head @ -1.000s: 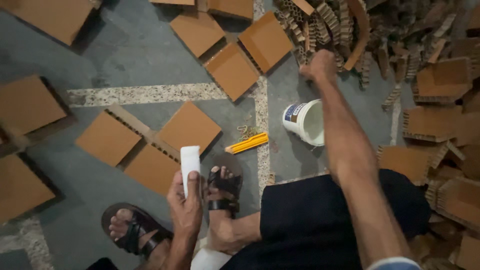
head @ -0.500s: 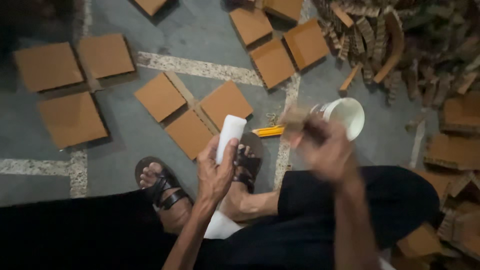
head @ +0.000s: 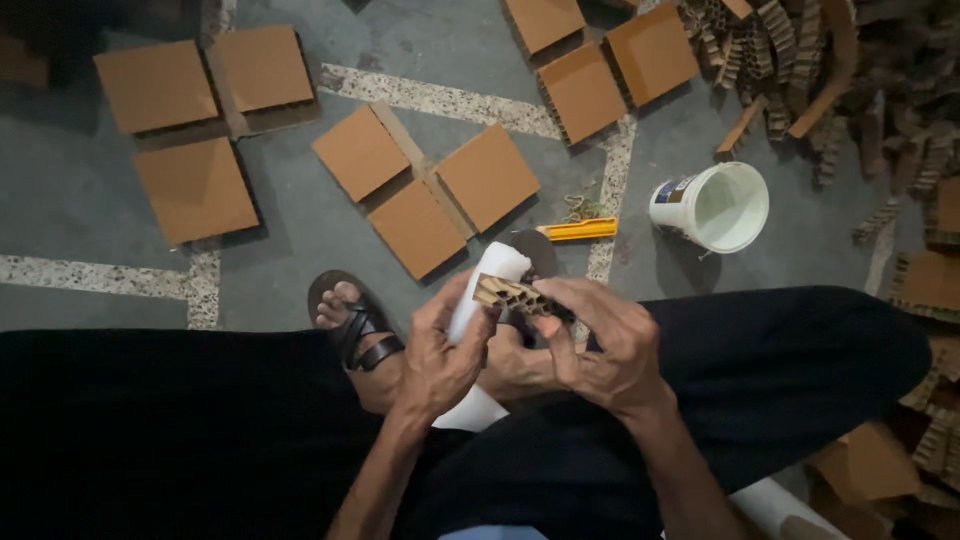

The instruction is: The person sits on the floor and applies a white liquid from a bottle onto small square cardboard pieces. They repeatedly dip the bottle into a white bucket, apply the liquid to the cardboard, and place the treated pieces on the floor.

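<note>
A: Hands first. Left?

B: Left hand [head: 440, 355] is wrapped around a white tube [head: 478, 300], grip clenched on it. Tube stands roughly upright, tilted a bit, top end near the sandalled foot [head: 352, 325], lower end hidden between the legs.

A: Right?

B: Right hand [head: 600, 345] pinches a corrugated cardboard strip [head: 510, 295] between thumb and fingers, grip closed on it. Strip's open flutes face the camera. Its left end touches the tube just under the tube's top.

A: So both things are where?

B: Held up over the person's lap, in front of the crossed legs in dark trousers [head: 780, 370]. Not on the floor.

A: Around them?

B: Grey floor [head: 90, 210] with speckled pale lines. Yellow utility knife [head: 582, 230] lying just beyond the hands. White bucket [head: 715, 205] to its right, tipped toward the camera, mouth showing. Contents, can't tell.

A: Cardboard?

B: Three square cardboard panels [head: 420, 185] joined by strips straight ahead, a similar set [head: 195, 120] upper left, more squares [head: 610, 60] at top. Heap of corrugated offcuts [head: 800, 50] top right, more stacked along the right edge [head: 930, 280].

A: Second foot?

B: Mostly hidden behind the hands.
</note>
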